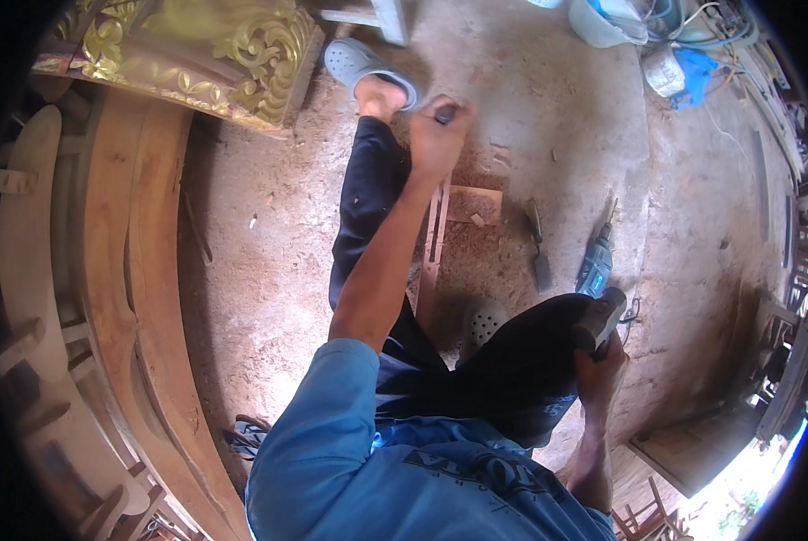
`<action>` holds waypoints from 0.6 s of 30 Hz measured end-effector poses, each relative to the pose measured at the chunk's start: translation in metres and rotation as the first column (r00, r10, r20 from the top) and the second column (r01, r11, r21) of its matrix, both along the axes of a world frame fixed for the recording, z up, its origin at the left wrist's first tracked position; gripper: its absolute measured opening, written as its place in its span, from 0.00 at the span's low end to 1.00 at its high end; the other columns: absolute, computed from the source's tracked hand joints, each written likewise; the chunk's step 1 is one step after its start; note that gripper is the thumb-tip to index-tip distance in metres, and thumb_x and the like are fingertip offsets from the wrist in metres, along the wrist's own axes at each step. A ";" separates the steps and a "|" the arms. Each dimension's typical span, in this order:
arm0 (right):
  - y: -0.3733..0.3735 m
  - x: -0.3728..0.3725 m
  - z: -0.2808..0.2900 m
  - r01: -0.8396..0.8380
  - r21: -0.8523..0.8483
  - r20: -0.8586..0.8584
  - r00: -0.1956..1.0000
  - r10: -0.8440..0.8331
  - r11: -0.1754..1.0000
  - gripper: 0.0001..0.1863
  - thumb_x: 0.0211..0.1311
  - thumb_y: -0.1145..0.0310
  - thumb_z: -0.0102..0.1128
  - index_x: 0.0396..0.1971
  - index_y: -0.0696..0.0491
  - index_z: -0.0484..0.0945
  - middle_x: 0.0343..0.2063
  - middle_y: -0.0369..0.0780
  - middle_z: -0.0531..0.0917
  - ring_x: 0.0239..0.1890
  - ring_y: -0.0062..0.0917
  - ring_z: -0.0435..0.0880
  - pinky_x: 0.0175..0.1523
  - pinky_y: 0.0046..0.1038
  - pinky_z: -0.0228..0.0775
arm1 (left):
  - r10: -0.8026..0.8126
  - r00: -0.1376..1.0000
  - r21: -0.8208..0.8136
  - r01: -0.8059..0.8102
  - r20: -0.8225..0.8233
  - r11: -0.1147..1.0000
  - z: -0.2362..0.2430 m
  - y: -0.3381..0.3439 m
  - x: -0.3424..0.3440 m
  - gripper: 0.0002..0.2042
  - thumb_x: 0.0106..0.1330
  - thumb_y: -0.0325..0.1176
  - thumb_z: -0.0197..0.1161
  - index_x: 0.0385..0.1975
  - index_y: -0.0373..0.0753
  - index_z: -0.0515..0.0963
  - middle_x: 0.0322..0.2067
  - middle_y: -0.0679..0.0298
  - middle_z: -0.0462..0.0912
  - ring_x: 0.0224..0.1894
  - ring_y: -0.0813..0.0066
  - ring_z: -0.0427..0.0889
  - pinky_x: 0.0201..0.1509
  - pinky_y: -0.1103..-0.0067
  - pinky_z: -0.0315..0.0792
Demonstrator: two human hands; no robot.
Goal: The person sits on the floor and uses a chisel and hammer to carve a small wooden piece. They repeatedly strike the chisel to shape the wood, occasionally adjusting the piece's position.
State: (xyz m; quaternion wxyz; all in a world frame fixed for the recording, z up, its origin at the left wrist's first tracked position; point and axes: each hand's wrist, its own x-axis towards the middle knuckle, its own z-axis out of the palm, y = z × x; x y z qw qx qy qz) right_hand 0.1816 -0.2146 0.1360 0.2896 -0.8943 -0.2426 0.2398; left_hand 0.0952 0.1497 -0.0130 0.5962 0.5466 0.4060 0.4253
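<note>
My left hand (438, 140) is closed in a fist around what looks like a chisel (445, 114). Only its dark round butt shows; the blade is hidden. Below that fist a narrow wooden strip (436, 230) with long slots runs back between my legs. In my right hand (601, 365) is a hammer, its blocky dark head (600, 320) raised beside my right knee, apart from the strip. A small flat board (474, 206) with wood chips lies crosswise by the strip.
Another chisel (538, 245) and a blue power drill (595, 263) lie on the dusty floor to the right. Gold carved furniture (269, 63) stands far left, above long wooden planks (160, 270). A bucket (602, 22) with cables is far right. A grey clog (368, 70) covers my left foot.
</note>
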 end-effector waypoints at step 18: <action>0.068 0.020 0.051 -0.212 0.043 0.044 0.977 0.211 0.976 0.18 0.55 0.67 0.73 0.44 0.59 0.81 0.29 0.45 0.88 0.32 0.25 0.88 0.38 0.27 0.77 | -0.020 1.000 0.039 0.019 0.007 0.999 -0.018 -0.051 -0.037 0.09 0.67 0.27 0.69 0.25 0.38 0.76 0.18 0.76 0.74 0.20 0.91 0.70 0.23 0.87 0.62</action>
